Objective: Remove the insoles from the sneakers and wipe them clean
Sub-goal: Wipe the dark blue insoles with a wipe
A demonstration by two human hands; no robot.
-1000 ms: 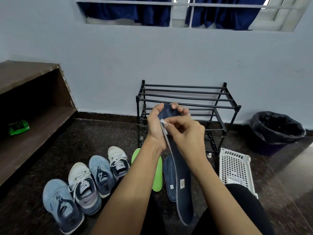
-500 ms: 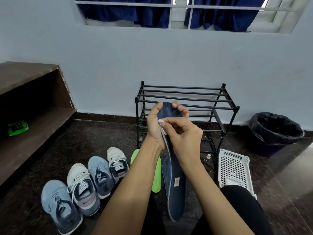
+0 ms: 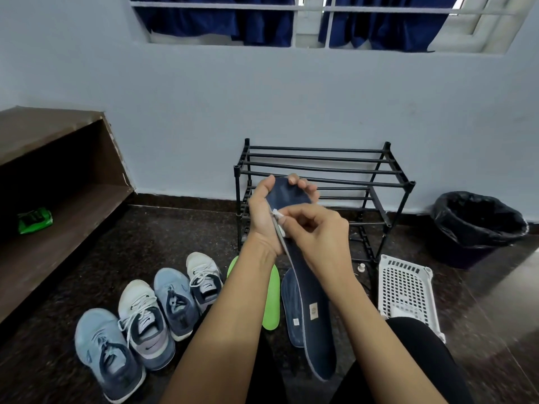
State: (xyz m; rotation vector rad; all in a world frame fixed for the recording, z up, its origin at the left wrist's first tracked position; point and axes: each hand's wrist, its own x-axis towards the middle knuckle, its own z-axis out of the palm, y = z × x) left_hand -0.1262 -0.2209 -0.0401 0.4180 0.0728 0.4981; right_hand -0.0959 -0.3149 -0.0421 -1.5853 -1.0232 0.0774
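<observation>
One navy insole (image 3: 313, 290) is held up: left hand (image 3: 262, 211) curls round its toe end, right hand (image 3: 318, 231) pinches one white wipe (image 3: 278, 217) against its edge. On floor (image 3: 175, 234): four sneakers (image 3: 145, 319), two more insoles (image 3: 290, 304) (one green, one navy).

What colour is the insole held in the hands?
The insole is dark navy, with a small pale label near the heel; head view.

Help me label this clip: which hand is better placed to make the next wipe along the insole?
Right. The right hand pinches the wipe against the insole at its edge, while the left hand grips the insole's top end and steadies it, so it is probably not free to wipe.
</observation>
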